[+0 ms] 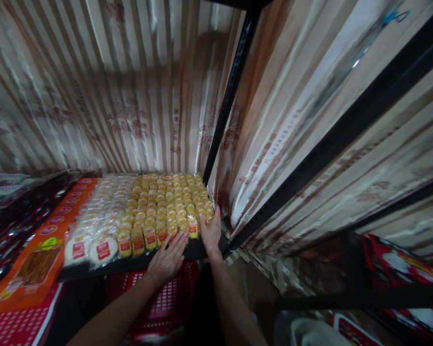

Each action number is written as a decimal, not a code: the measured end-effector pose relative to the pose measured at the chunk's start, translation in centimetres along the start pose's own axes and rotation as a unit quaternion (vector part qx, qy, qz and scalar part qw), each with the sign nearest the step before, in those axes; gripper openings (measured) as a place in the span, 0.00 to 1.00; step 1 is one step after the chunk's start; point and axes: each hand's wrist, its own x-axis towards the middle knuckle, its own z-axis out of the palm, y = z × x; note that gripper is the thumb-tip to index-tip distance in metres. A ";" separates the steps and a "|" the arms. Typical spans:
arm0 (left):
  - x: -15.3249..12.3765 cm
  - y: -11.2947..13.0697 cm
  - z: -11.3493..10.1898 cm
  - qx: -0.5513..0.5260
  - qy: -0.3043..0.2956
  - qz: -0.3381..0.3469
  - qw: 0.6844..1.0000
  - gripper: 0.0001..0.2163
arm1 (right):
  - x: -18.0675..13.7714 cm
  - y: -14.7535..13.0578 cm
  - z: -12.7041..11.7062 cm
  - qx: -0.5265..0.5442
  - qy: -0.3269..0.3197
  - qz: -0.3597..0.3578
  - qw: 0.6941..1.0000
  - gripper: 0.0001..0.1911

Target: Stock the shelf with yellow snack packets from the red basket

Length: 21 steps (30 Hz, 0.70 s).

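Rows of small yellow packaged snacks (149, 236) with red labels stand packed on a dark shelf (130, 263). My left hand (169, 254) lies with its fingers stretched out against the front row, touching the lower faces of the packets. At the right end of the rows is my right hand (211, 231), thumb apart from the fingers, pressed along the side of the packets. Both hands are open, and neither has a packet gripped in it. Left of the yellow packets are clear packs of white round cakes (104, 251) with red labels.
A large orange snack bag (41, 254) and dark shiny packets (18, 216) lie further left. Red plastic baskets (155, 302) stand below the shelf. A black metal post (228, 103) rises at the back right corner before draped printed sheeting (144, 96). Red bags (397, 257) are at right.
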 end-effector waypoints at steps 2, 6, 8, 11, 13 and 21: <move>0.0 0.0 -0.1 0.000 0.002 -0.001 1.000 0.21 | -0.1 -0.2 0.2 -0.012 -0.010 -0.021 1.000 0.39; 0.1 0.0 -0.2 0.000 0.001 -0.001 1.000 0.21 | -0.5 -0.4 0.3 -0.042 0.004 -0.042 0.998 0.38; 0.1 0.0 -0.2 -0.001 -0.002 -0.002 1.000 0.21 | -0.7 -0.4 0.1 -0.050 0.023 -0.051 0.997 0.39; 0.0 0.1 0.1 -0.001 -0.005 -0.005 1.000 0.22 | -1.1 -0.6 0.0 -0.060 0.034 -0.068 0.995 0.41; -0.1 0.1 0.3 0.005 -0.002 -0.006 1.000 0.22 | -1.5 -0.8 0.0 -0.069 0.025 -0.077 0.994 0.43; 0.0 -0.1 -0.2 0.013 0.010 0.004 1.000 0.20 | -2.2 -1.0 0.4 -0.123 -0.021 -0.112 0.986 0.46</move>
